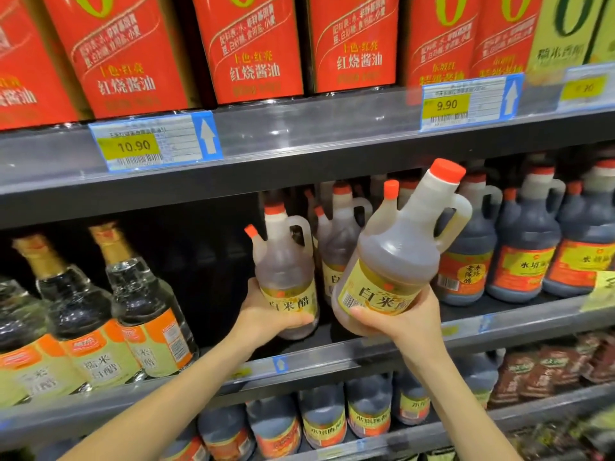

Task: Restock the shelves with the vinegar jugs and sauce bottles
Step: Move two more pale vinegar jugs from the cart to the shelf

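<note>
1. Fingers [294, 319] of the left hand [266, 314]: clamped round the labelled lower body of the left jug [286, 261], thumb across the label. Fingers [362, 313] of the right hand [404, 322]: cupped under and round the base of the right jug [399, 247], thumb on the label's lower edge.
2. Left jug: standing on the middle shelf [326, 356] near the front, ahead of more pale jugs. Right jug: held in the air before the shelf, just beside the left one and partly in front of the dark jugs [529, 247].
3. Probable step: seating both in the pale-vinegar row. Slide the left jug straight back against the row behind, base kept flat.
4. Bring the right jug upright before lowering. Set it beside the left jug, clear of the dark jugs, label outward. Mind the cap under the shelf above.
5. Left jug: long axis close to vertical, cap up, small spout to the left, handle to the right, label facing out.
6. Right jug: long axis tilted, red cap up and to the right, base down-left toward the camera, spout left, handle right.
</note>
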The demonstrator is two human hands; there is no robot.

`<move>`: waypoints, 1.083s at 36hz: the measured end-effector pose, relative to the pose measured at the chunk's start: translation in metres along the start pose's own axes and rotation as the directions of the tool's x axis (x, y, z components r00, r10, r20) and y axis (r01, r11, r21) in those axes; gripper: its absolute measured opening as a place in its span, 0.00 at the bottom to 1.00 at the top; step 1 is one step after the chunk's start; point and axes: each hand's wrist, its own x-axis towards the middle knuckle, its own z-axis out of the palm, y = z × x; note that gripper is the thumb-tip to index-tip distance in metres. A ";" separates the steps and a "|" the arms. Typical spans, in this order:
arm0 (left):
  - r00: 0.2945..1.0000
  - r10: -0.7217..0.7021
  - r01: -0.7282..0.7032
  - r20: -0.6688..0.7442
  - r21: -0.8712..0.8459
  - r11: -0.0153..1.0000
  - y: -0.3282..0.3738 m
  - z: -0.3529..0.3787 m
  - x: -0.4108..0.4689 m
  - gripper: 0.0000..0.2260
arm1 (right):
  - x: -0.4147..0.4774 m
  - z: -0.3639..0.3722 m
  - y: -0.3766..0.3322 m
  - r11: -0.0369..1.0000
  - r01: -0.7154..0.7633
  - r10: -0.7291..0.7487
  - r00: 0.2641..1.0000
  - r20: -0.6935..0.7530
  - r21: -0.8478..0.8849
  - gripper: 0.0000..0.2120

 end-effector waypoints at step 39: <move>0.997 -0.069 0.065 -0.029 -0.132 0.989 0.088 -0.032 0.057 0.17 | 0.007 0.018 0.028 0.996 -0.090 0.090 0.996 0.004 0.007 0.30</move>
